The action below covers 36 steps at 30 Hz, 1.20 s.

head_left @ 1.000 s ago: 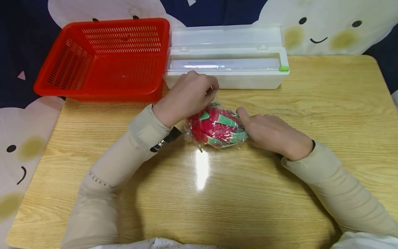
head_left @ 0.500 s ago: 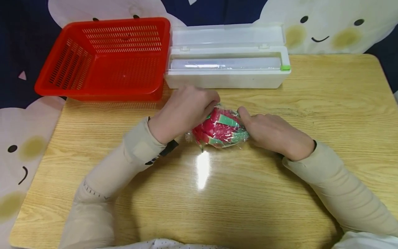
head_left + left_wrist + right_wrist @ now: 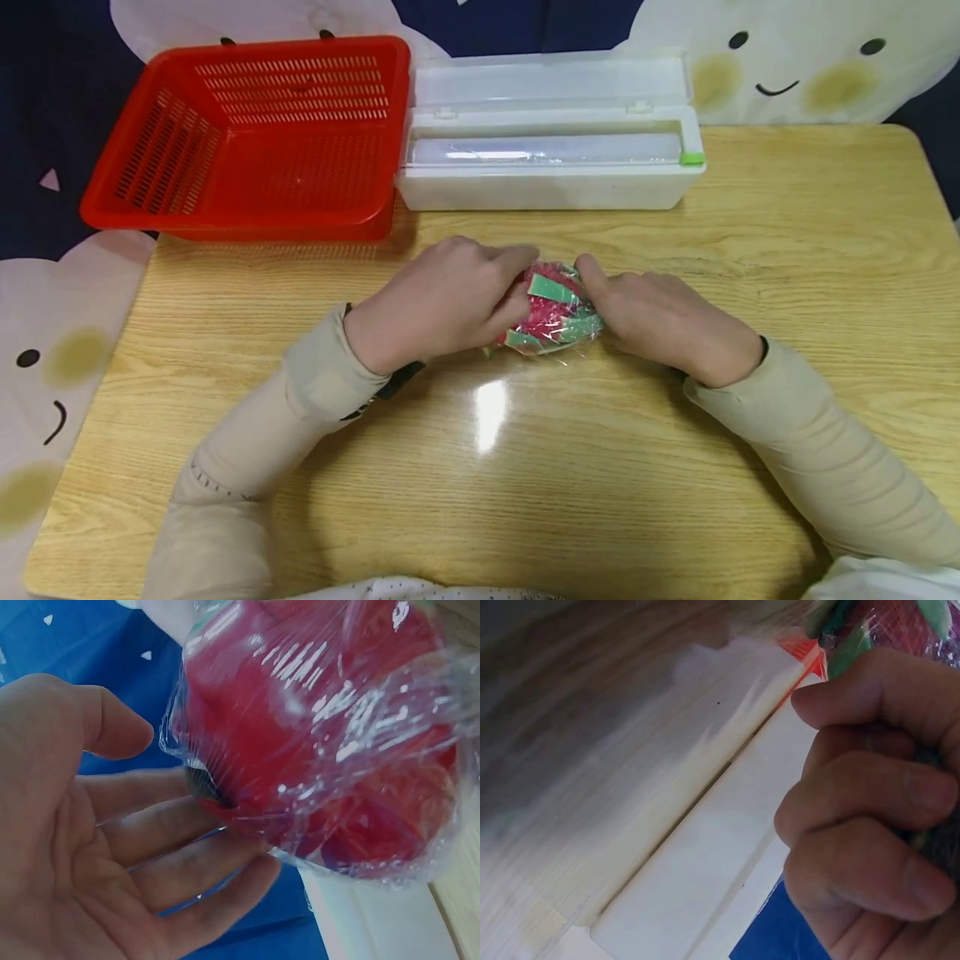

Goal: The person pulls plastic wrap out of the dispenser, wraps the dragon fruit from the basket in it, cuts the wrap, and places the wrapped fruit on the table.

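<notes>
A red dragon fruit with green scales is wrapped in clear plastic film, on or just above the table. My left hand covers its left part. In the left wrist view, that hand's fingers are fairly straight and the fingertips touch the wrapped fruit, while the thumb stands apart from it. At the fruit's right end, my right hand holds on with curled fingers. The right wrist view shows these bent fingers beside the film; the exact grip point is hidden.
Behind the hands, a white cling film box stands with its lid up and a roll of film inside. Left of it is a red perforated basket. Both stand at the back of the wooden table.
My left hand has come down from above the fruit's upper left, toward me, and now lies over its left side. The right hand and the fruit have hardly moved.
</notes>
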{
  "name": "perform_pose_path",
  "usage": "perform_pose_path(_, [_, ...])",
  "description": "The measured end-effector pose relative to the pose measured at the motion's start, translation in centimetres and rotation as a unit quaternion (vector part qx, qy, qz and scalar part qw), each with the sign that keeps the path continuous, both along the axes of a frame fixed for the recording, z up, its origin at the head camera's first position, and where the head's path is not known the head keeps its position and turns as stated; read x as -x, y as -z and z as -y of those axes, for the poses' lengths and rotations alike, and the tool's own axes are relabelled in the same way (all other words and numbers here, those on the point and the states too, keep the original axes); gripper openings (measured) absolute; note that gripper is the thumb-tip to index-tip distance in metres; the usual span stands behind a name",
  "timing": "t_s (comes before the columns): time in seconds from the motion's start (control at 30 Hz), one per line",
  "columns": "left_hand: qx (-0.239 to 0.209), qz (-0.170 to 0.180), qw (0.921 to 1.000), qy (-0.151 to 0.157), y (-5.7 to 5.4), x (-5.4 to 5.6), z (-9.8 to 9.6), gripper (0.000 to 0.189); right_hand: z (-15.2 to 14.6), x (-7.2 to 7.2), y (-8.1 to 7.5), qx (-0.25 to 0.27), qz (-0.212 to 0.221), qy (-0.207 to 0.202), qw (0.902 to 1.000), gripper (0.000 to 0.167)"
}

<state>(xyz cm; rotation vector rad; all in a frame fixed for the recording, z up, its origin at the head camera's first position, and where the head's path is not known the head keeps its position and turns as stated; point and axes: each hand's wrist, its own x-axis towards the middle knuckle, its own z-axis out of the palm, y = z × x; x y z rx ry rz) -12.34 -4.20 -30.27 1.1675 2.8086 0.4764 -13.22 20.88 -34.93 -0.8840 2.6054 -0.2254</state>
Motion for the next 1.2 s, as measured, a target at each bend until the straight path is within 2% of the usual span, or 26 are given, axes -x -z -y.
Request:
perform_pose_path(0.13, [-0.013,-0.001,0.9999,0.004,0.3,-0.3,0.1,0.044,0.0,0.0,0.0,0.0,-0.003,-0.004,1.0,0.037])
perform_pose_path(0.3, [-0.021,-0.026,0.9994,0.008,0.6,-0.6,0.2,0.038,0.1,0.0,-0.2,-0.001,0.001,0.003,1.0,0.044])
perform_pose_path(0.47, [-0.036,-0.043,0.9984,-0.004,1.1,-0.8,0.3,0.038,0.2,0.1,-0.2,-0.007,0.008,0.008,0.9999,0.047])
perform_pose_path(0.6, [-0.036,-0.048,0.9981,-0.01,1.7,-1.0,0.5,0.047,0.1,0.3,-0.1,-0.013,0.007,0.008,0.9999,0.049])
perform_pose_path(0.73, [-0.038,-0.066,0.9971,0.005,2.3,-1.0,0.5,0.059,-0.1,0.5,0.1,-0.016,-0.004,0.003,0.9999,0.048])
perform_pose_path(0.83, [-0.051,-0.051,0.9974,0.012,2.5,-0.9,0.7,0.067,-0.4,0.5,0.1,-0.023,0.004,0.005,0.9997,0.05])
perform_pose_path(0.97, [-0.076,-0.005,0.9971,0.004,2.3,-0.6,1.1,0.073,-0.8,0.6,-0.5,-0.041,0.019,0.011,0.9989,0.057])
perform_pose_path(1.03, [-0.083,0.007,0.9965,-0.001,2.2,-0.5,1.3,0.072,-0.9,0.7,-0.9,-0.049,0.025,0.014,0.9984,0.066])
perform_pose_path(1.13, [-0.091,0.012,0.9958,0.0,2.2,-0.4,1.5,0.068,-1.3,0.6,-1.8,-0.058,0.029,0.023,0.9976,0.093])
perform_pose_path(1.2, [-0.092,0.014,0.9956,0.001,2.2,-0.3,1.7,0.068,-1.6,0.5,-2.4,-0.038,0.014,0.021,0.999,0.11])
